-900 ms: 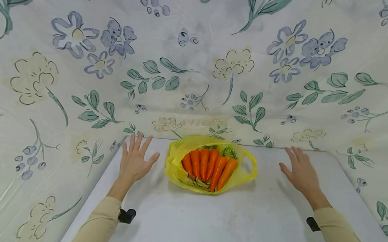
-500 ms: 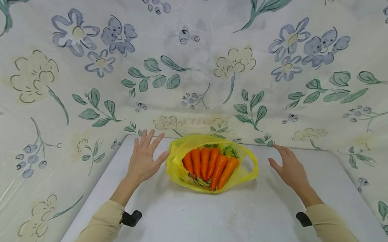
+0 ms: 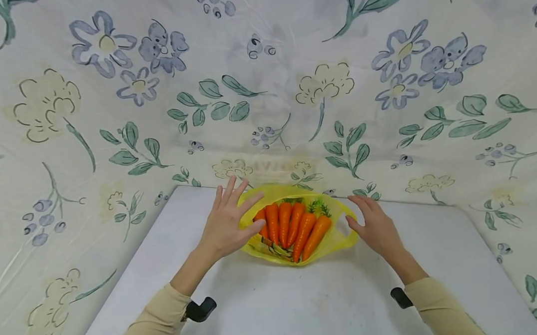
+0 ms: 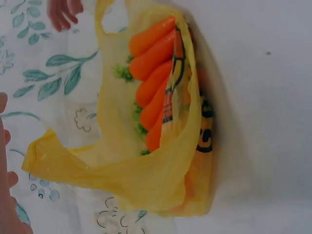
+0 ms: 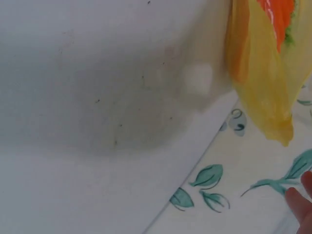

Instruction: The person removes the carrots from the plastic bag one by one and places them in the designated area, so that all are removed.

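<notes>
A yellow plastic bag [image 3: 330, 244] lies with its mouth spread toward me, and several orange carrots [image 3: 285, 224] with green tops show inside it. My left hand [image 3: 228, 221] hovers over the bag's left side, fingers spread, hiding part of that edge. At the opposite side, my right hand [image 3: 376, 227] is beside the bag's right handle with its fingers loosely extended. Whether either hand touches the plastic cannot be told. In the left wrist view, one bag handle [image 4: 53, 156] sticks up near my fingertips. The right wrist view catches the bag's end [image 5: 268, 107] and my fingertips [image 5: 298, 204].
The bag rests on a white table [image 3: 301, 306] near its back edge. A floral sheet [image 3: 267, 127] hangs behind and along the sides. Dark wrist mounts [image 3: 201, 309] sit under both sleeves.
Both hands have moved inward toward the bag, the left one to the right and the right one to the left. The bag and carrots stay in place.
</notes>
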Demonstrator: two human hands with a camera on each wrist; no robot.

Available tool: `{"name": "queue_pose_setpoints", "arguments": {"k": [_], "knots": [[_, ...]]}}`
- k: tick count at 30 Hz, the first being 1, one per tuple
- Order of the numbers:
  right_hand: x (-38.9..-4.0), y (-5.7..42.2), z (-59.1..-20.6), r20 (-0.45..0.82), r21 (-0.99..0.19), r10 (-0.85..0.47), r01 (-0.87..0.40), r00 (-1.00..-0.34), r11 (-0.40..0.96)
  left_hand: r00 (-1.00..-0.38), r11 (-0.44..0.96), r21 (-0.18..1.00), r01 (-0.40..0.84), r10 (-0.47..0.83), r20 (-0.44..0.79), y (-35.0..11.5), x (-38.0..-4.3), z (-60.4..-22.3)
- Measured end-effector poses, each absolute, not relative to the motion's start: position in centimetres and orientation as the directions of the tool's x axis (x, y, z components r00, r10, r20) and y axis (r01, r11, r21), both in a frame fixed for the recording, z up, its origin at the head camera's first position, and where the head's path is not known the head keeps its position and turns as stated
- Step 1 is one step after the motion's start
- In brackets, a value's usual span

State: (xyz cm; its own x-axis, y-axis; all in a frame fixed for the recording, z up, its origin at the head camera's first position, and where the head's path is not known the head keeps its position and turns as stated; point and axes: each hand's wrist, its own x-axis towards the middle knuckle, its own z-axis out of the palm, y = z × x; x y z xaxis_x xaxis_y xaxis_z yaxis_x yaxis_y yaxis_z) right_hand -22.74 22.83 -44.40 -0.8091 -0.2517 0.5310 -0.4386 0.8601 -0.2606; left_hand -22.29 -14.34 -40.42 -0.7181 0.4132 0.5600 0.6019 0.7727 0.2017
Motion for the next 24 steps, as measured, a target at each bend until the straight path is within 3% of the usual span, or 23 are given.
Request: {"name": "queue_pose_setpoints", "arguments": {"k": [4, 12, 15, 19, 24], "knots": [[-22.6, 20.9, -44.2, 0.511, -0.305, -0.267, -0.463, -0.817, 0.832, -0.694, 0.777, 0.137, 0.615, 0.45, 0.561, -13.3, -22.0, -40.7], [-22.3, 17.0, -45.3, 0.379, -0.383, -0.297, -0.441, -0.876, 0.812, -0.568, 0.681, 0.004, 0.732, 0.607, 0.556, -9.9, -20.2, -41.6], [-22.1, 15.9, -45.9, 0.323, -0.404, -0.293, -0.411, -0.9, 0.817, -0.612, 0.703, -0.013, 0.711, 0.627, 0.482, -9.5, -20.0, -42.6], [-22.0, 15.0, -46.3, 0.262, -0.428, -0.262, -0.355, -0.929, 0.831, -0.715, 0.786, -0.039, 0.616, 0.58, 0.39, -10.3, -20.4, -43.8], [-22.1, 14.7, -46.8, 0.221, -0.422, -0.215, -0.292, -0.951, 0.858, -0.759, 0.841, -0.094, 0.533, 0.524, 0.386, -11.6, -21.4, -44.6]]}}
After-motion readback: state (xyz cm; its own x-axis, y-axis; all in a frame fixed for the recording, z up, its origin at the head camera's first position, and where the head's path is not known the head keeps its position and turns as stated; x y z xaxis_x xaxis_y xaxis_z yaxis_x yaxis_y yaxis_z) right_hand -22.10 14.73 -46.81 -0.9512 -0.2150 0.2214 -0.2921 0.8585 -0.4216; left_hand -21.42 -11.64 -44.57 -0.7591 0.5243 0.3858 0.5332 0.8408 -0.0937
